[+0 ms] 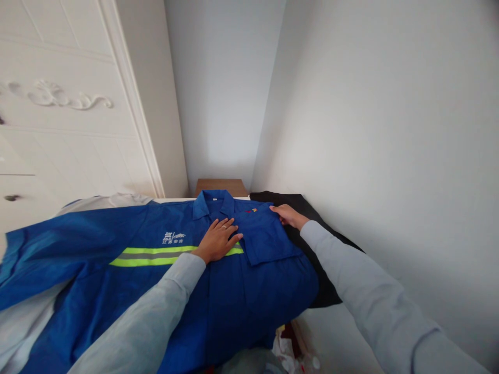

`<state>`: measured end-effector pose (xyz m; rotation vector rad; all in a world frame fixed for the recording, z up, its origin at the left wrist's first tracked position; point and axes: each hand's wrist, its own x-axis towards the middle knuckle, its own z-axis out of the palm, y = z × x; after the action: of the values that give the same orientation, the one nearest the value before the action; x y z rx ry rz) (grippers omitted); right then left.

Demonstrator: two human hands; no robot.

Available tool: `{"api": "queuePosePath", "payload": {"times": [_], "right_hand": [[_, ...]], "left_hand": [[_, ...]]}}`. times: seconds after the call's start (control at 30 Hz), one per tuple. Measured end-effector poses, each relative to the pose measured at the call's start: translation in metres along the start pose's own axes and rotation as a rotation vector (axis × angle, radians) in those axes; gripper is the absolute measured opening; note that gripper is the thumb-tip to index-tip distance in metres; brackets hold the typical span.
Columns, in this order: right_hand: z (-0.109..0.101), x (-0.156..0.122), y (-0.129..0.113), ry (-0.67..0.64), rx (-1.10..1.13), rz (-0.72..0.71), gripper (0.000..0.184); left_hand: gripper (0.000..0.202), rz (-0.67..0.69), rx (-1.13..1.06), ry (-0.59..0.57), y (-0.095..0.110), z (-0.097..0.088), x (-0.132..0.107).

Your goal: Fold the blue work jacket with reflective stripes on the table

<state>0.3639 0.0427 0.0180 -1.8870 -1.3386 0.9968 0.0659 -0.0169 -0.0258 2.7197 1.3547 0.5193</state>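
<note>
A blue work jacket [117, 244] with a yellow and grey reflective stripe lies spread face up on a white surface. My left hand [218, 240] rests flat on its chest, fingers stretched out, just below the collar [212, 201]. My right hand [287, 214] grips the jacket's right shoulder edge, where the sleeve is folded over the front. Its fingers curl around the blue cloth.
A black garment [307, 208] lies under the jacket at the right, against the white wall [390, 156]. A white wardrobe door [70, 119] stands at the left. A brown wooden piece [220, 186] sits behind the collar. Crumpled items [290, 345] lie low at the front.
</note>
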Motion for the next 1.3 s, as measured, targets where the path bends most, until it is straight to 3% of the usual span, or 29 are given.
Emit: {"api": "queuePosePath", "payload": {"times": [0.2, 0.47, 0.57, 0.63, 0.83, 0.93, 1.03, 1.3], "right_hand": [[0.011, 0.018, -0.015, 0.045, 0.144, 0.009, 0.028], [0.016, 0.032, -0.005, 0.200, 0.157, -0.057, 0.032], [0.012, 0.027, -0.005, 0.138, 0.165, -0.013, 0.035], [0.004, 0.017, -0.007, 0.036, 0.176, 0.035, 0.037], [-0.027, -0.037, 0.002, -0.442, 0.161, 0.121, 0.044], [-0.036, -0.066, 0.011, -0.539, 0.131, 0.117, 0.053], [-0.039, -0.090, 0.022, -0.551, 0.177, 0.099, 0.055], [-0.046, -0.131, 0.047, -0.381, 0.215, 0.056, 0.047]], "left_hand": [[0.059, -0.010, 0.011, -0.017, 0.003, -0.003, -0.001], [0.058, -0.012, 0.015, -0.035, 0.005, -0.005, -0.001], [0.058, -0.013, 0.015, -0.028, 0.004, -0.004, -0.001], [0.060, -0.017, 0.011, -0.021, 0.004, -0.003, -0.001], [0.063, -0.011, 0.022, 0.006, 0.002, 0.001, 0.000], [0.062, -0.008, 0.032, 0.008, 0.002, 0.002, 0.000], [0.062, -0.011, 0.045, 0.000, 0.002, 0.002, 0.001], [0.060, -0.009, 0.045, 0.006, 0.002, 0.002, 0.001]]}}
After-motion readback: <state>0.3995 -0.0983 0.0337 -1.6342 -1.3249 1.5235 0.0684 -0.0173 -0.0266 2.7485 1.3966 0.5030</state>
